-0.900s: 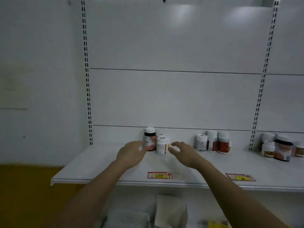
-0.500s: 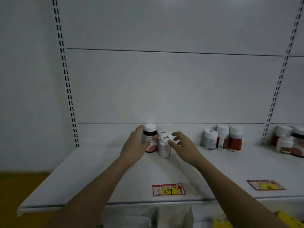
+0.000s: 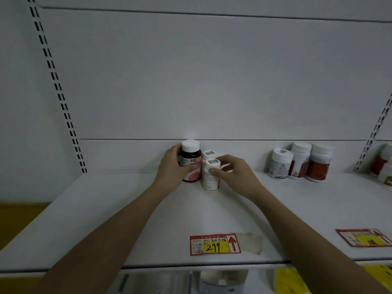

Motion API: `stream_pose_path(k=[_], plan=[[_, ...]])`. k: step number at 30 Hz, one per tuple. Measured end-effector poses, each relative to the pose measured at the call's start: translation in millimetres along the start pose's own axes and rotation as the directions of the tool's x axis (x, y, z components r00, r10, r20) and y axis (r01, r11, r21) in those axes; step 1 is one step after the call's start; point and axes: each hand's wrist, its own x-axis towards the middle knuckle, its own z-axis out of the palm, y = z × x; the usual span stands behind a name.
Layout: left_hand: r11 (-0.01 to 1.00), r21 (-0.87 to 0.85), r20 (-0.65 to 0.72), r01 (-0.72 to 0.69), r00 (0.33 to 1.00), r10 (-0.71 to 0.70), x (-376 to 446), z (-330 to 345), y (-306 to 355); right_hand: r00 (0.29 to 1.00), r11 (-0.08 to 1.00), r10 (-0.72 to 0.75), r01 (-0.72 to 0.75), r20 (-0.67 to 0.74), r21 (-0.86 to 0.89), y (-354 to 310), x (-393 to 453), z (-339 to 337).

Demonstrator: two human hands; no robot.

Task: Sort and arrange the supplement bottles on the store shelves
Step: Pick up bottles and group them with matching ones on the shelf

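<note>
1. Two hands work at the shelf's [image 3: 106, 209] back edge.
2. Left hand [image 3: 169, 170] grips the upright dark, white-capped supplement bottle [image 3: 191, 161].
3. Right hand [image 3: 232, 172] pinches the adjacent small white bottle [image 3: 210, 175], thumb on its front.

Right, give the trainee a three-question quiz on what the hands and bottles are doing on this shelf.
1. True or false: the left hand grips the dark bottle.
2. The right hand holds: A) the front white bottle, B) the price tag, C) nothing.
3. How many bottles stand in the group to the right of the hands?

Key: 1 true; 2 A; 3 three.
</note>
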Motion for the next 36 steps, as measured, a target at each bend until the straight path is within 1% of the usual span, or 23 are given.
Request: stream_pose_path(k=[4,8,11,14,16,19,22,23,25,27,28,30,31,33,36], plan=[[1.000,-0.012,0.005,0.001,1.000,0.000,2.6,-3.0,1.0,0.999,0.996,0.033,-0.036,0.035,0.083,-1.9,3.4,-9.2],[0.991,-0.136,0.015,0.007,1.000,-0.005,7.9,-21.4,20.5,0.997,0.971,0.054,-0.066,0.057,0.229,-26.9,9.1,-36.0],[0.972,-0.236,0.058,-0.017,0.998,0.032,13.3,-39.5,44.3,0.994,0.950,0.065,-0.089,0.091,0.298,-53.9,12.6,-59.4],[0.954,-0.297,0.116,-0.045,0.990,0.083,9.6,-52.0,69.4,0.993,0.918,0.064,-0.096,0.097,0.386,-76.5,11.8,-74.3],[0.939,-0.338,0.147,-0.066,0.982,0.122,3.2,-56.9,81.6,0.989,0.886,0.062,-0.116,0.133,0.448,-86.2,8.4,-78.5],[0.904,-0.427,0.207,-0.036,0.969,0.136,-7.6,-61.1,90.2,0.972,0.805,0.055,-0.180,0.230,0.566,-91.7,1.9,-76.0],[0.850,-0.526,0.284,0.041,0.950,0.130,-19.1,-63.0,93.4,0.967,0.704,0.068,-0.222,0.247,0.675,-92.6,-6.4,-69.9],[0.834,-0.549,0.305,0.061,0.943,0.131,-22.2,-63.7,93.2,0.967,0.686,0.071,-0.225,0.244,0.692,-92.7,-8.9,-69.0],[0.803,-0.586,0.339,0.108,0.933,0.122,-28.6,-66.1,93.4,0.966,0.688,0.098,-0.240,0.239,0.685,-92.9,-13.9,-70.2],[0.783,-0.605,0.358,0.148,0.928,0.101,-33.9,-67.3,93.2,0.954,0.667,0.137,-0.289,0.268,0.687,-91.6,-18.2,-73.9],[0.774,-0.612,0.365,0.165,0.927,0.091,-36.5,-67.4,93.7,0.939,0.610,0.141,-0.331,0.312,0.720,-91.2,-21.1,-76.3],[0.753,-0.631,0.382,0.187,0.920,0.091,-41.7,-67.1,95.3,0.914,0.462,0.099,-0.392,0.393,0.795,-90.2,-28.1,-81.0],[0.747,-0.637,0.391,0.188,0.914,0.103,-44.8,-66.6,96.1,0.912,0.416,0.067,-0.395,0.406,0.819,-89.0,-31.5,-82.8],[0.748,-0.640,0.398,0.175,0.909,0.127,-52.8,-65.6,96.8,0.919,0.370,0.009,-0.369,0.394,0.853,-84.7,-38.7,-84.5],[0.746,-0.646,0.412,0.161,0.896,0.164,-66.4,-62.7,97.5,0.940,0.365,-0.031,-0.307,0.341,0.879,-82.7,-52.9,-86.0]])
